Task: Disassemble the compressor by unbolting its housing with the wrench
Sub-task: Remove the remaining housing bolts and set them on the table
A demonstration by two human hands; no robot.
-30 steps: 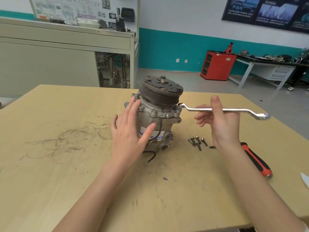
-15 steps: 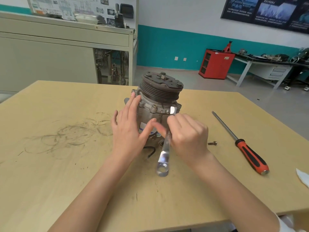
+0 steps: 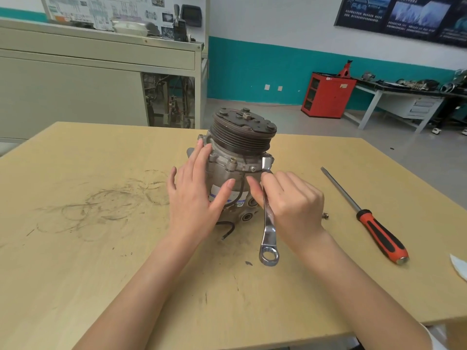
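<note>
The grey compressor [image 3: 235, 160] stands upright on the wooden table [image 3: 101, 248], its dark ribbed pulley on top. My left hand [image 3: 194, 200] lies flat against its left side with straight fingers. My right hand [image 3: 288, 205] grips the middle of a silver ring wrench [image 3: 268, 236]. The wrench's far end sits at a bolt on the housing flange at the compressor's right. Its free ring end points toward me, just above the table.
A screwdriver with a red and black handle [image 3: 379, 233] lies on the table to the right. One loose bolt [image 3: 325, 215] shows beside my right hand. A white scrap [image 3: 458, 266] lies at the right edge. Cabinets and benches stand beyond the table.
My right hand has swung the wrench handle from pointing right to pointing toward me, turning about the flange bolt. It now hides most of the loose bolts. My left hand has stayed put.
</note>
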